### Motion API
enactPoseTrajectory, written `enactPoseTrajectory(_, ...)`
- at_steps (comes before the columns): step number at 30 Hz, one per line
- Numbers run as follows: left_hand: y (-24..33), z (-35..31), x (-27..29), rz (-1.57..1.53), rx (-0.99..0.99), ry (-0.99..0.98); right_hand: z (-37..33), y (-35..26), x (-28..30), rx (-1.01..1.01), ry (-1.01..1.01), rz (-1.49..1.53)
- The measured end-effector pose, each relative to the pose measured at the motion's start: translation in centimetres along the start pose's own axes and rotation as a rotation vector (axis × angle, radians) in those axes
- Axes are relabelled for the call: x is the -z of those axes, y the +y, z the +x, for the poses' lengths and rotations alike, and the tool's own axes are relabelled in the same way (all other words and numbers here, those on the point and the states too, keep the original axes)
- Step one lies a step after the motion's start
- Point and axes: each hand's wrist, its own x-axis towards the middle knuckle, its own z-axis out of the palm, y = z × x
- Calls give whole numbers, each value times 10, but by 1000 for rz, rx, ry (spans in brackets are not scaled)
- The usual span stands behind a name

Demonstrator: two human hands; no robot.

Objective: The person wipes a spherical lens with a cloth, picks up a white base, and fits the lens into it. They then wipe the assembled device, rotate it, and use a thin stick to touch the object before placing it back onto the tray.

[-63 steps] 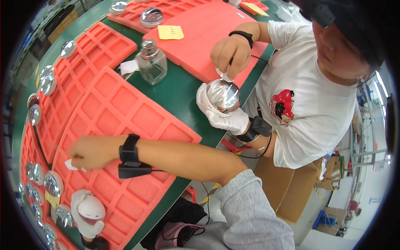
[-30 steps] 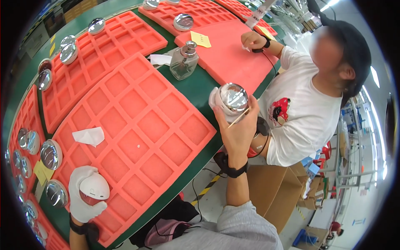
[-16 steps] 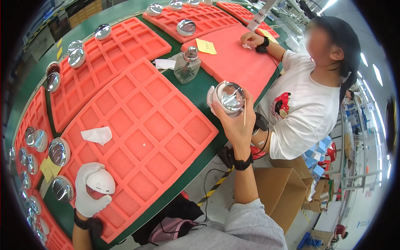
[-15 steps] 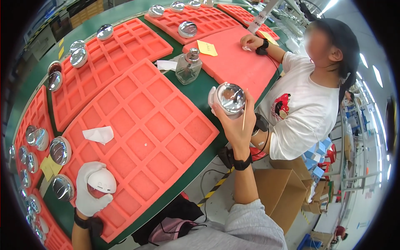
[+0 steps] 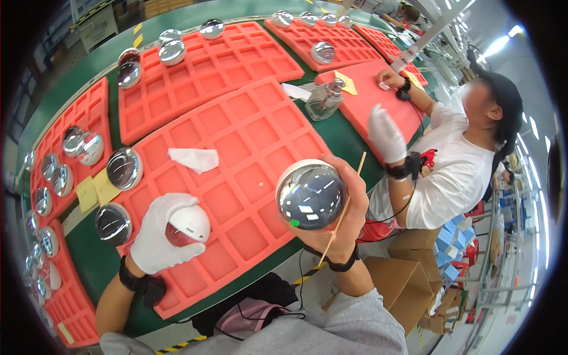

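Observation:
My left hand (image 5: 163,236), in a white glove, is curled round a white domed device (image 5: 192,223) with a small hole in its shell, low over the near foam tray (image 5: 263,131). My bare right hand (image 5: 355,216) holds up a round device with a mirrored front (image 5: 312,196), its shiny face toward me and a small green sticker at its lower edge. A thin wooden stick (image 5: 345,207) is also held in that hand, lying across the fingers and palm. On the tray lies a white cloth (image 5: 194,158).
More mirrored round devices (image 5: 125,168) stand in and on the pink trays at left and back. A glass pump bottle (image 5: 325,100) stands beyond the near tray. At right, a co-worker's gloved hand (image 5: 387,135) is raised. Cardboard boxes (image 5: 387,290) are below the table edge.
My right hand has brought the mirrored device nearer to me, away from the co-worker's gloved hand, which was beside it. My left hand keeps its grip. The view has shifted, too.

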Motion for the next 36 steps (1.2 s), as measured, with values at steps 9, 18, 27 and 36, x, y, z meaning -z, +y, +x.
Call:
enactPoseTrajectory(9, 5, -2, 2, 32, 25, -12, 6, -32, -6, 34, -99, 37)
enactPoseTrajectory(18, 6, -1, 1, 39, 33, -16, 11, -41, -6, -38, -85, 194)
enactPoseTrajectory(27, 3, -1, 0, 5, 56, -5, 7, -33, -2, -18, -125, 44)
enactPoseTrajectory(36, 1, -1, 0, -11, 48, -6, 15, -37, -3, -10, -83, 20)
